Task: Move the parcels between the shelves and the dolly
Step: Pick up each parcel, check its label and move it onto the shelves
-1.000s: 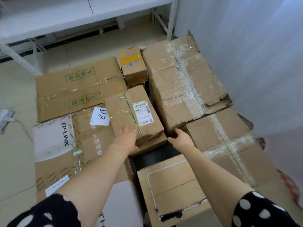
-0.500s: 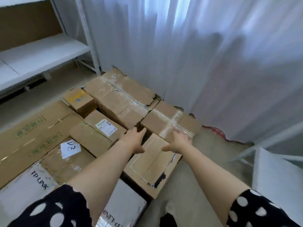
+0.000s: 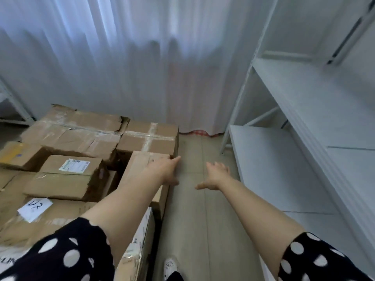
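Plain brown parcel [image 3: 139, 162] sits at the right edge of a tight cluster of cardboard parcels. Left hand [image 3: 162, 169] lies over its top near the right rim, fingers straight and pointing away, thumb hanging down the side, gripping nothing; contact with the cardboard cannot be told. Right hand [image 3: 215, 175] is right of that parcel and apart from it, over bare floor [image 3: 192, 220], fingers spread wide, empty. Cross-taped parcel [image 3: 149, 138] touches the plain one on its far side. Labelled parcel [image 3: 69, 173] lies to its left across a dark gap, with a crumpled parcel [image 3: 75, 132] beyond that. White shelving [image 3: 304, 110] stands well right of it, past the right hand. Curtain [image 3: 121, 67] hangs behind.
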A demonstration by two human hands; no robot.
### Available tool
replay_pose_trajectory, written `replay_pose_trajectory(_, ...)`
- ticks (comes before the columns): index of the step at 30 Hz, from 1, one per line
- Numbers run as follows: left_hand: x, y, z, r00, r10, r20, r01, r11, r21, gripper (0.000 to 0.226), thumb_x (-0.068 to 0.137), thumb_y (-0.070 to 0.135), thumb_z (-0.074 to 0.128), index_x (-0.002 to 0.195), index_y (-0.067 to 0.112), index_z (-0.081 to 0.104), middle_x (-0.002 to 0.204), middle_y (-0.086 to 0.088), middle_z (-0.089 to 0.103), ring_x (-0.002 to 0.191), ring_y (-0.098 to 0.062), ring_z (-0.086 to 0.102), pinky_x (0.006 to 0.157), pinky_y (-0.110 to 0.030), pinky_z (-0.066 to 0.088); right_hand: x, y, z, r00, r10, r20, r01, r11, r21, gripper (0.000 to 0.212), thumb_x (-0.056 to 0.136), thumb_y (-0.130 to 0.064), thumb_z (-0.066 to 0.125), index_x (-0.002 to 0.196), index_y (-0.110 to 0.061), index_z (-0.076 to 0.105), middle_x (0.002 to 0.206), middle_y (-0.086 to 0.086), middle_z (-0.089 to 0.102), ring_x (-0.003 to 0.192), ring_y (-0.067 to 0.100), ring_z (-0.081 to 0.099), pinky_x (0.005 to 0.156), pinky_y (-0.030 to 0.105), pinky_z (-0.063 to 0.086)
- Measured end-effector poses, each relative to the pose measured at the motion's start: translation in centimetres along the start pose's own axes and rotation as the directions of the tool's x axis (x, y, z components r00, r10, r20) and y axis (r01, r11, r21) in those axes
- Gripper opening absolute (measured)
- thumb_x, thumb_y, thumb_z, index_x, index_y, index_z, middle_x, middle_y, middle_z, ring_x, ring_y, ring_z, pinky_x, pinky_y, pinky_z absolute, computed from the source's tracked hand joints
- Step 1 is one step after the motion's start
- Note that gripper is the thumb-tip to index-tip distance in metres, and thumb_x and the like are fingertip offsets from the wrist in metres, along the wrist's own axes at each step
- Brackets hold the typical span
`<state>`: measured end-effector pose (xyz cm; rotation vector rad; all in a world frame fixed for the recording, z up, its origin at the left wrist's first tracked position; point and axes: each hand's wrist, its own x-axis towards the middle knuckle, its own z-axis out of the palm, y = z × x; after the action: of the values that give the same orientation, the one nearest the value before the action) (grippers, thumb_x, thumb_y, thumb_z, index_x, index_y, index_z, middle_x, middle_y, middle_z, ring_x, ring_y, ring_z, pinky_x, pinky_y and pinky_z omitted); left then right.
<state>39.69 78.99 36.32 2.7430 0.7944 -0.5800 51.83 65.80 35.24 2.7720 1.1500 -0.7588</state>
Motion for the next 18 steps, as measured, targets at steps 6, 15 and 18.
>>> replay_pose_trajectory(6, -8.8, 8.6, 5.0, 0.985, 0.162, 0.063, -0.167, 0.982, 0.087, 0.09, 0.082, 0.048, 0.066, 0.152, 0.03, 0.013, 0.153, -0.006, 0.029, 0.14, -0.028, 0.027, 0.113, -0.048, 0.027, -13.1, 5.8, 6.0, 0.989, 0.146, 0.009, -0.146, 0.987, 0.064, 0.091, 0.078, -0.068, 0.058, 0.145, -0.012, 0.031, 0.149, 0.014, 0.034, 0.138, 0.031, 0.028, 0.111, 0.042, 0.025)
replay_pose_trajectory(15, -19.8, 19.0, 7.6, 0.89, 0.435, 0.133, -0.455, 0.858, 0.237, 0.085, 0.086, 0.045, 0.064, 0.152, 0.031, 0.014, 0.155, -0.002, 0.027, 0.138, -0.027, 0.031, 0.11, -0.042, 0.031, -30.1, 11.2, 11.9, 0.919, 0.394, 0.024, -0.386, 0.883, 0.269, 0.075, 0.081, -0.057, 0.062, 0.135, -0.01, 0.042, 0.138, 0.014, 0.043, 0.127, 0.031, 0.04, 0.101, 0.039, 0.037)
replay_pose_trajectory(18, -24.1, 21.2, 9.3, 0.824, 0.546, 0.154, -0.566, 0.779, 0.269, 0.083, 0.085, 0.043, 0.064, 0.152, 0.03, 0.015, 0.153, -0.001, 0.03, 0.137, -0.026, 0.033, 0.107, -0.039, 0.032, -36.1, 11.9, 14.7, 0.858, 0.511, 0.062, -0.491, 0.778, 0.392, 0.073, 0.08, -0.053, 0.067, 0.135, -0.012, 0.041, 0.135, 0.01, 0.043, 0.121, 0.027, 0.045, 0.089, 0.035, 0.043)
